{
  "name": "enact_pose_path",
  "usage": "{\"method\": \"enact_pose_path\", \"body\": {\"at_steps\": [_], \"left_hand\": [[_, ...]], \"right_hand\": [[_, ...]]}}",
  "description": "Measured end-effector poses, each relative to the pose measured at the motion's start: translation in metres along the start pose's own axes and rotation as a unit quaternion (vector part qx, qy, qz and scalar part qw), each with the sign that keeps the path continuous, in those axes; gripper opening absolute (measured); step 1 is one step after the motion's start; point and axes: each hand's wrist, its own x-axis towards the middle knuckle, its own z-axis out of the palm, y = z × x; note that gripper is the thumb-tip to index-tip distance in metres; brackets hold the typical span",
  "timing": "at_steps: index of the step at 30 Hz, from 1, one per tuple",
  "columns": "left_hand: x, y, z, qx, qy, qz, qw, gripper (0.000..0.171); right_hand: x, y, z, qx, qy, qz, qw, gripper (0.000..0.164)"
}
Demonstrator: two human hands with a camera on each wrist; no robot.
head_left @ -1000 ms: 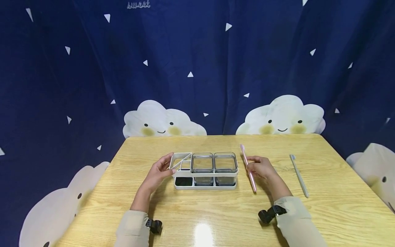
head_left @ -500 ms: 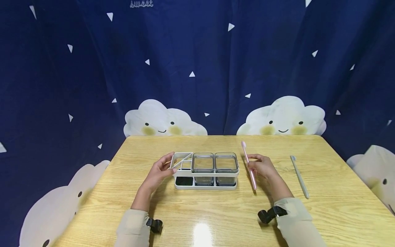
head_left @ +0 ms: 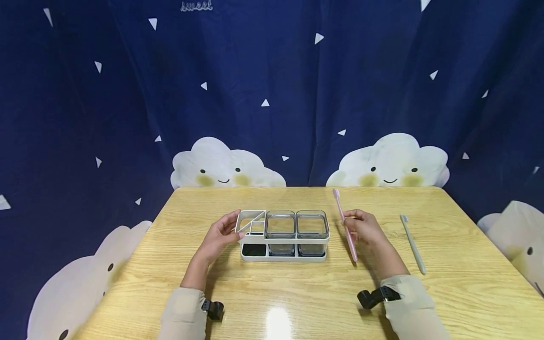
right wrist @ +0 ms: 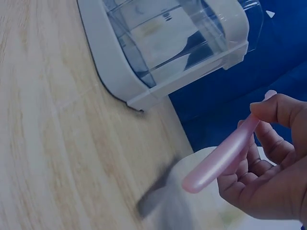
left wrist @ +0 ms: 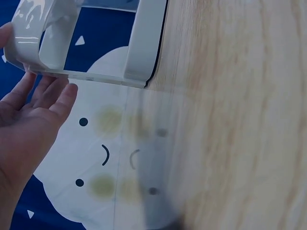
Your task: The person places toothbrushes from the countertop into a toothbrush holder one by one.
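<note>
A white toothbrush holder (head_left: 280,240) stands on the table with two clear square cups in it, a left cup (head_left: 280,227) and a right cup (head_left: 312,227). My left hand (head_left: 218,240) grips the holder's left end, thumb at the front of the upper rim and fingers around the side and back. In the left wrist view the fingertips touch the holder's frame (left wrist: 144,43). To the right of the holder, my right hand (head_left: 366,230) pinches a pink toothbrush (head_left: 351,244), head pointing away and up. Its rounded handle end (right wrist: 211,167) faces the right wrist camera.
A grey toothbrush (head_left: 412,244) lies on the wooden table (head_left: 246,293), right of my right hand. Behind the table hangs a dark blue curtain (head_left: 238,113) printed with clouds and triangles. The holder's left section has diagonal dividers (head_left: 257,222) and a dark base.
My right hand has raised the pink toothbrush slightly; its head has moved away and a little to the right. The left hand stays on the holder, which has not visibly moved on the table.
</note>
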Motion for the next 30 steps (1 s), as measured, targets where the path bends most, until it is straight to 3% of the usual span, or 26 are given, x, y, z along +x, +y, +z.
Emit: {"method": "enact_pose_path", "body": {"at_steps": [13, 21, 30], "left_hand": [[0.001, 0.005, -0.001, 0.009, 0.005, 0.014, 0.9998, 0.066], [0.003, 0.005, 0.001, 0.026, 0.022, -0.001, 0.9994, 0.068], [0.004, 0.001, 0.0, 0.01, 0.011, -0.006, 0.9999, 0.07]], "right_hand": [[-0.005, -0.017, 0.003, -0.001, 0.006, -0.021, 1.0, 0.007], [-0.007, -0.027, 0.008, -0.001, 0.015, -0.041, 0.999, 0.006], [-0.015, -0.044, 0.011, 0.027, 0.011, -0.079, 0.996, 0.006]]}}
